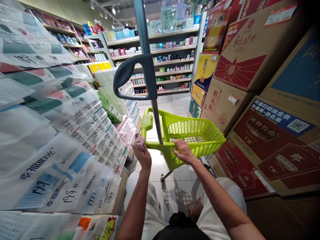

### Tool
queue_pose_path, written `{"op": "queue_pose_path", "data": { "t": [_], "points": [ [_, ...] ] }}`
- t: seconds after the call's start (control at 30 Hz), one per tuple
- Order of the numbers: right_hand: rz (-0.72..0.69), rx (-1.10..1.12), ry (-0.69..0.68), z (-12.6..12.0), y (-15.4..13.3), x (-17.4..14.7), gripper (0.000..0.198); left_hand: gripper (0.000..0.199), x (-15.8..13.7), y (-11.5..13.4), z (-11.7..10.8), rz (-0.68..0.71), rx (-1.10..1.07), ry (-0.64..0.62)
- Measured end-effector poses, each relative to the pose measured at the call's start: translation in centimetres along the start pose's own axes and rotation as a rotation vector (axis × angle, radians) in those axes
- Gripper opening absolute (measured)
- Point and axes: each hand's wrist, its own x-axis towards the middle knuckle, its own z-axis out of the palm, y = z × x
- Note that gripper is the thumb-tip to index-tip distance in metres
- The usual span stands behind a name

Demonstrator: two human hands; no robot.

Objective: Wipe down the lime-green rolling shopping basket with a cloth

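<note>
A lime-green shopping cart basket (197, 146) with latticed sides stands in front of my knees. From its near side a grey pole rises to a dark loop handle (150, 78). My left hand (142, 151) is closed around a crumpled pinkish cloth (140, 141), pressed against the green frame at the basket's left end. My right hand (183, 151) rests on the basket's near rim, its fingers over the edge and its thumb apart. The part of the rim under the right fingers is hidden.
Stacked packs of tissue paper (82, 133) line the left side. Cardboard cartons (250, 50) are piled high on the right. Shelves (172, 50) of small boxes and bottles stand across the far end of the tiled floor (175, 107). A caster (162, 177) shows below the basket.
</note>
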Motion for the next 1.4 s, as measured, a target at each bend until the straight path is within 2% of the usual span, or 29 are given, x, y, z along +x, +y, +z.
{"op": "queue_pose_path", "data": {
  "t": [0.07,0.17,0.23,0.37,0.47,0.6,0.67,0.73,0.8,0.9,1.0,1.07,1.17,1.23,1.33,1.4],
  "points": [
    [-0.015,-0.02,-0.054,-0.8,1.9,-0.4,0.037,0.035,-2.5,0.3,-0.8,0.063,0.028,0.026],
    [0.146,-0.128,-0.054,-1.6,5.0,-1.2,0.039,0.035,-5.5,0.9,-1.4,0.171,0.007,-0.059],
    [0.235,-0.211,-0.059,-1.5,5.8,-1.7,0.043,0.034,-6.4,1.5,-0.9,0.211,-0.055,-0.142],
    [0.255,-0.267,-0.047,-0.8,4.1,-1.7,0.047,0.038,-5.3,1.9,1.3,0.211,-0.154,-0.21],
    [0.238,-0.284,-0.108,-0.7,2.6,-1.6,0.052,0.041,-4.4,0.8,1.9,0.253,-0.11,-0.14],
    [0.232,-0.321,-0.273,-1.5,2.5,-2.0,0.062,0.041,-4.2,-0.8,0.8,0.424,-0.042,-0.035],
    [0.279,-0.335,-0.365,-1.8,2.1,-2.0,0.07,0.042,-3.4,-0.5,0.7,0.517,-0.011,-0.1],
    [0.34,-0.333,-0.428,-1.9,0.8,-1.9,0.076,0.045,-1.6,0.5,1.6,0.546,0.05,-0.236],
    [0.392,-0.325,-0.481,-1.7,-1.1,-1.4,0.081,0.046,0.8,1.5,2.9,0.473,0.177,-0.355],
    [0.444,-0.318,-0.551,-1.3,-4.1,-0.4,0.083,0.039,4.2,2.3,4.5,0.275,0.502,-0.491],
    [0.49,-0.307,-0.568,-0.7,-6.5,0.1,0.08,0.033,6.2,2.0,5.1,0.073,0.797,-0.606],
    [0.51,-0.291,-0.565,-0.3,-7.7,0.0,0.075,0.032,7.0,1.6,5.2,-0.02,0.895,-0.656],
    [0.502,-0.255,-0.58,0.0,-8.8,-0.6,0.067,0.029,7.9,1.0,5.1,-0.088,0.892,-0.714],
    [0.444,-0.195,-0.638,-0.2,-8.6,-0.8,0.065,0.026,8.5,0.5,5.0,-0.101,0.852,-0.745],
    [0.31,-0.029,-0.7,-1.1,-6.6,0.8,0.062,0.021,9.3,-0.2,4.5,-0.086,0.781,-0.775],
    [0.233,0.06,-0.588,-1.7,-4.6,3.5,0.055,0.018,9.5,-0.7,4.1,-0.07,0.737,-0.782]
  ]
}}
